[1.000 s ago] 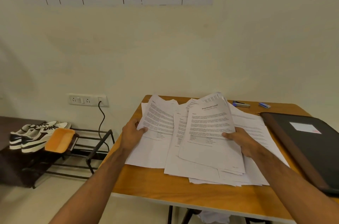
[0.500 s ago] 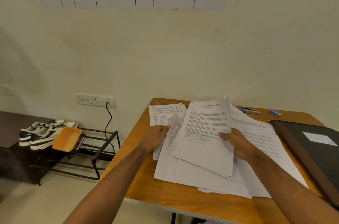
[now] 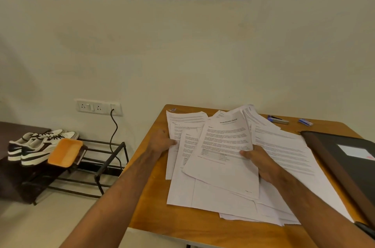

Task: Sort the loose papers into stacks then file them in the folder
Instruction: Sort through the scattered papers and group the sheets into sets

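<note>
L forearm [image 3: 113,193] bare, no sleeve | R forearm [image 3: 308,197] bare, no sleeve

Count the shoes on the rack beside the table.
2 shoes show, side by side on the left end of the rack, toes pointing right, behind an orange tray. More may be hidden out of frame.
</note>
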Motion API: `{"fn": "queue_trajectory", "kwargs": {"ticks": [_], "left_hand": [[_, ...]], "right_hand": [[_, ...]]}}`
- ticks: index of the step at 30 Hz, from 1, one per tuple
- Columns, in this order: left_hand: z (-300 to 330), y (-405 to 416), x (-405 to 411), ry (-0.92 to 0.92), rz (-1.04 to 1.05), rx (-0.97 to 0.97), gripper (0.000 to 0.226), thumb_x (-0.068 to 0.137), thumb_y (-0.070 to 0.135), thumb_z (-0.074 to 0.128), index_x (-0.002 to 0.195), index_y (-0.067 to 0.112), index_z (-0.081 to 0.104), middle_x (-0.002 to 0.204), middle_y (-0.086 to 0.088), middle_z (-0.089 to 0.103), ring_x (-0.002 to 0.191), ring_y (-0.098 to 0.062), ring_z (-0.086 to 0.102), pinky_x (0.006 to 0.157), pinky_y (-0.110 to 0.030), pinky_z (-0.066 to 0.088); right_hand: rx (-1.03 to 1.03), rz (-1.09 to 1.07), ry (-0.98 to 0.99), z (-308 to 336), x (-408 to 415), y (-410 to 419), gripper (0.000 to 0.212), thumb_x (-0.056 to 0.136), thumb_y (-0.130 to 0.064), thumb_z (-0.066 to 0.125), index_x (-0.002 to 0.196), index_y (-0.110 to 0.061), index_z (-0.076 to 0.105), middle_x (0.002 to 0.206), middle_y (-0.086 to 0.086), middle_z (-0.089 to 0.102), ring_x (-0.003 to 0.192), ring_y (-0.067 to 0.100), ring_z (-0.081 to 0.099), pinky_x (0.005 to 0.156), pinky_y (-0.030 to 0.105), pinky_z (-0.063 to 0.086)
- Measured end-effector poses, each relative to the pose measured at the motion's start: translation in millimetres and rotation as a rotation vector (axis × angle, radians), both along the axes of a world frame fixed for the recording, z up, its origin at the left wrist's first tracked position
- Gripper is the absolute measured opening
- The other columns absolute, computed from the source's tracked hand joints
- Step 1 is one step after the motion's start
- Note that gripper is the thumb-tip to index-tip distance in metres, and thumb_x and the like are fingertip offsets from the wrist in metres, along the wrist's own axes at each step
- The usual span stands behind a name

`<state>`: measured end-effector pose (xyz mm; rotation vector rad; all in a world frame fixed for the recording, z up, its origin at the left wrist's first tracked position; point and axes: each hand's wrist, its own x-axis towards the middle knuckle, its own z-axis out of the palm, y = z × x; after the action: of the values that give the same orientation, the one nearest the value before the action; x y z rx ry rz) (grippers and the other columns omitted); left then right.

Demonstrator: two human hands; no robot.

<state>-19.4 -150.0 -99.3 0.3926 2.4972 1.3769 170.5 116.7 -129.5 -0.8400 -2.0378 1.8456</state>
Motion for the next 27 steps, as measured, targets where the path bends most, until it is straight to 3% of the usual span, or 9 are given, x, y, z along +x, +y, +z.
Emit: {"fn": "queue_trajectory", "kwargs": {"ticks": [2,4,8,13,17,20,24,27], "left_hand": [[-6,1,-7,-0.068,-0.015,0.078,0.032,0.083,0.006,0.077,0.112,0.009,0.064,0.123,-0.005,0.067,0.109,-0.027,0.067,0.094,-0.038,0.055],[-13,4,-13,-0.064,-0.028,0.101,0.020,0.084,0.008,0.077,0.101,0.012,0.067,0.116,-0.009,0.071,0.101,-0.025,0.070,0.091,-0.044,0.058],[-14,5,-7,0.091,0.057,0.176,0.006,0.094,0.011,0.066,0.096,0.014,0.062,0.102,-0.005,0.068,0.092,-0.021,0.068,0.073,-0.031,0.056],[-7,-15,-10,0.107,0.111,0.319,0.009,0.097,0.007,0.059,0.106,0.011,0.059,0.107,-0.008,0.068,0.097,-0.025,0.068,0.076,-0.033,0.057],[2,-44,-15,0.169,0.196,0.358,0.007,0.098,0.006,0.057,0.105,0.008,0.057,0.105,-0.009,0.066,0.094,-0.024,0.065,0.068,-0.024,0.051],[4,-67,-17,0.169,0.205,0.383,0.007,0.097,0.006,0.058,0.100,0.012,0.057,0.104,-0.010,0.069,0.095,-0.027,0.068,0.076,-0.035,0.057],[4,-88,-15,0.203,0.220,0.392,0.007,0.095,0.008,0.062,0.098,0.014,0.058,0.101,-0.008,0.071,0.093,-0.025,0.070,0.077,-0.038,0.058],[5,-89,-11,0.199,0.225,0.407,0.010,0.094,0.007,0.064,0.098,0.013,0.057,0.098,-0.004,0.070,0.089,-0.020,0.068,0.067,-0.028,0.054]], "right_hand": [[-0.001,-0.005,0.008,-3,-1,1,0.041,0.098,-0.002,0.060,0.138,-0.010,0.058,0.132,0.009,0.066,0.120,0.032,0.062,0.109,0.056,0.045],[0.005,-0.014,0.013,-4,-2,2,0.042,0.097,-0.003,0.061,0.138,-0.011,0.058,0.132,0.008,0.066,0.120,0.032,0.062,0.109,0.055,0.045],[0.002,-0.019,0.016,-5,-4,3,0.042,0.097,-0.003,0.061,0.138,-0.012,0.059,0.132,0.008,0.066,0.120,0.032,0.062,0.109,0.055,0.045],[0.017,-0.039,0.017,-3,-3,2,0.044,0.098,-0.002,0.059,0.141,-0.009,0.055,0.136,0.010,0.063,0.124,0.033,0.059,0.111,0.053,0.044],[0.022,-0.045,0.024,1,-3,1,0.043,0.099,0.000,0.057,0.141,-0.007,0.053,0.135,0.010,0.061,0.127,0.035,0.056,0.112,0.051,0.042],[0.042,-0.027,0.044,2,-2,0,0.044,0.098,-0.001,0.058,0.141,-0.008,0.055,0.139,0.011,0.061,0.128,0.034,0.056,0.114,0.055,0.040],[0.034,-0.017,0.078,6,-1,-6,0.047,0.098,-0.003,0.061,0.144,-0.011,0.053,0.139,0.012,0.061,0.129,0.035,0.056,0.113,0.058,0.039],[0.025,-0.019,0.113,9,0,-10,0.047,0.097,-0.004,0.061,0.144,-0.011,0.053,0.138,0.011,0.061,0.128,0.035,0.056,0.112,0.059,0.040]]}}
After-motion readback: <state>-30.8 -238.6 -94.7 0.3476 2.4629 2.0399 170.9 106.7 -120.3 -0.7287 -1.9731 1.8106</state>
